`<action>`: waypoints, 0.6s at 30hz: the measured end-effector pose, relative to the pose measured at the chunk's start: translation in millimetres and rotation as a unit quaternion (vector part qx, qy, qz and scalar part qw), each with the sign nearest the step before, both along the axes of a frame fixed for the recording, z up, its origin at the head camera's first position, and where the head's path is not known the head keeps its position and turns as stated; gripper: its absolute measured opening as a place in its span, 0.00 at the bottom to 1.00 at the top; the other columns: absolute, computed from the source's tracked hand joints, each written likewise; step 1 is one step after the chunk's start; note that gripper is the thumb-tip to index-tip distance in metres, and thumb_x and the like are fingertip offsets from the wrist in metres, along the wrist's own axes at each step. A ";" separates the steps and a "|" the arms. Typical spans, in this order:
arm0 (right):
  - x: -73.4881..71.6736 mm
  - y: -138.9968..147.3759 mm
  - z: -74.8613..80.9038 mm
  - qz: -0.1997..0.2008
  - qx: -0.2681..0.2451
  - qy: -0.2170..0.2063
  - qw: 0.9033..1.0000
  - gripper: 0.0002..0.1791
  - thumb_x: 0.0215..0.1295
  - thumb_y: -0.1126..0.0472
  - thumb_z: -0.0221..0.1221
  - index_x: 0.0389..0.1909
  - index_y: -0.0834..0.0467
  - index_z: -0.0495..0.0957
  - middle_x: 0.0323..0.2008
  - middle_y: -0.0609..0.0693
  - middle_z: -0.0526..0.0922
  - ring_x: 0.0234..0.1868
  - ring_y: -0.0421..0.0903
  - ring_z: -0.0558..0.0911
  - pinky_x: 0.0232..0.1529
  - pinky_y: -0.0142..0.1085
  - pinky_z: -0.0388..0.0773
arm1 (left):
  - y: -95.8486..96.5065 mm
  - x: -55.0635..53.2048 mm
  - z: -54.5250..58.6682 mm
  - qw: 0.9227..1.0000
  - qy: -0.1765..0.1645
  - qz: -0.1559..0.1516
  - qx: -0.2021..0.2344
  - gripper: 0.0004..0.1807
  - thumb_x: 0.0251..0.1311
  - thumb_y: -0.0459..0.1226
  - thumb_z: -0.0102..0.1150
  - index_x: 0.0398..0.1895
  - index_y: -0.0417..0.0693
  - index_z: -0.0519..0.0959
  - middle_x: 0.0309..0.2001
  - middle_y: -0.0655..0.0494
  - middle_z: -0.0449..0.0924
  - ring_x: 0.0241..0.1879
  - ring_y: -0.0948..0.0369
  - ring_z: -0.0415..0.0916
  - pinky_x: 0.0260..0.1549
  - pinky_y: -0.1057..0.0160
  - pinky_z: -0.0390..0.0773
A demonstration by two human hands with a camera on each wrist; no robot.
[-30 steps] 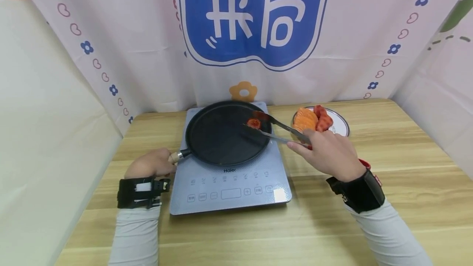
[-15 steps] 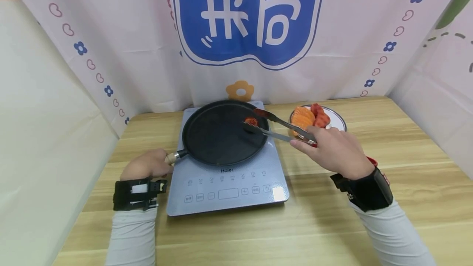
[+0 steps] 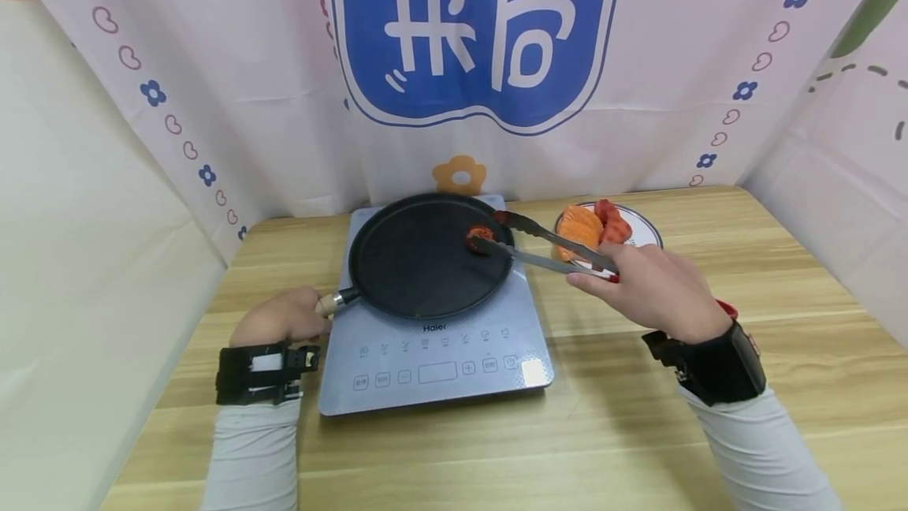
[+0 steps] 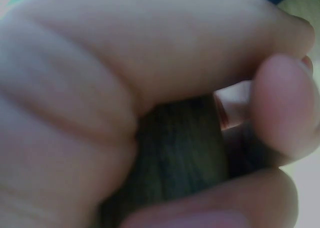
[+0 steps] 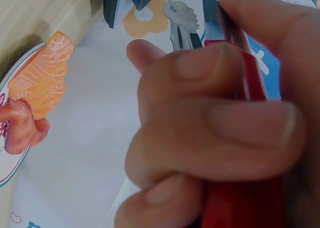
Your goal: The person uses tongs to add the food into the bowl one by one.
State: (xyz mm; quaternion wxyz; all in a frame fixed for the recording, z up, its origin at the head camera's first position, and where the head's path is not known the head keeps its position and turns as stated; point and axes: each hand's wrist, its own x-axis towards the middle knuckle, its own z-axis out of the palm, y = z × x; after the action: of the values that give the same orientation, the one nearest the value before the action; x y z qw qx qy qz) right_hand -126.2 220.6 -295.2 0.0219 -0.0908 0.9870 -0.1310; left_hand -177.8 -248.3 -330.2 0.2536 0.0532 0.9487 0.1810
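My left hand (image 3: pixel 282 315) grips the wooden-ended handle (image 3: pixel 327 305) of a round black flat pan (image 3: pixel 418 278); in the left wrist view the fingers (image 4: pixel 200 43) curl round that handle, which looks dark. My right hand (image 3: pixel 656 290) holds metal tongs (image 3: pixel 560 242), their red grip (image 5: pixel 242 203) wrapped by the fingers in the right wrist view. The tongs' arms are spread over the pan's right side. A small round red food piece (image 3: pixel 479 234) lies there, and the lower arm's tip overlaps it in the head view.
The pan sits on a grey induction cooktop (image 3: pixel 440 400). Behind the right hand, a white plate (image 3: pixel 647 233) carries an orange salmon slice (image 3: pixel 578 225) and a red meat piece (image 3: pixel 614 224). A printed curtain (image 3: pixel 284 101) hangs at the table's back edge.
The right hand and tongs have shifted slightly right, while the red food piece stays at about the same spot in the pan. The left hand keeps its hold on the handle.
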 end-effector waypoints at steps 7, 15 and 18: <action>0.4 6.2 0.0 -0.007 0.013 0.005 1.000 0.33 0.70 0.27 0.56 0.48 0.54 0.80 0.20 0.47 0.70 0.23 0.46 0.72 0.23 0.38 0.61 | 1.0 0.3 1.0 1.000 0.000 -0.001 -0.002 0.11 0.62 0.35 0.58 0.21 0.48 0.73 0.20 0.58 0.72 0.21 0.61 0.69 0.22 0.65 0.70; 0.8 12.9 2.1 -0.020 0.008 -0.015 1.000 0.35 0.69 0.26 0.55 0.53 0.54 0.79 0.21 0.47 0.70 0.24 0.47 0.73 0.23 0.38 0.62 | 1.1 0.8 1.9 1.000 0.002 0.003 0.002 0.10 0.62 0.34 0.57 0.22 0.48 0.73 0.20 0.58 0.72 0.21 0.61 0.70 0.22 0.65 0.70; 1.3 15.2 2.7 -0.025 0.011 -0.012 1.000 0.33 0.70 0.27 0.56 0.50 0.54 0.79 0.22 0.47 0.69 0.25 0.47 0.73 0.23 0.38 0.61 | 0.4 0.9 1.9 1.000 0.000 0.005 0.003 0.10 0.62 0.34 0.57 0.22 0.48 0.73 0.20 0.58 0.71 0.20 0.61 0.70 0.22 0.65 0.70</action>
State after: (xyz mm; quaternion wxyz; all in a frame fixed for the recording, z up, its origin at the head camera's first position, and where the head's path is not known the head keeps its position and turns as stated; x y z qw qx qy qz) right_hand -124.9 235.9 -292.5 0.0318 -0.0638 0.9900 -0.1216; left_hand -176.9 -247.9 -328.4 0.2523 0.0494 0.9484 0.1854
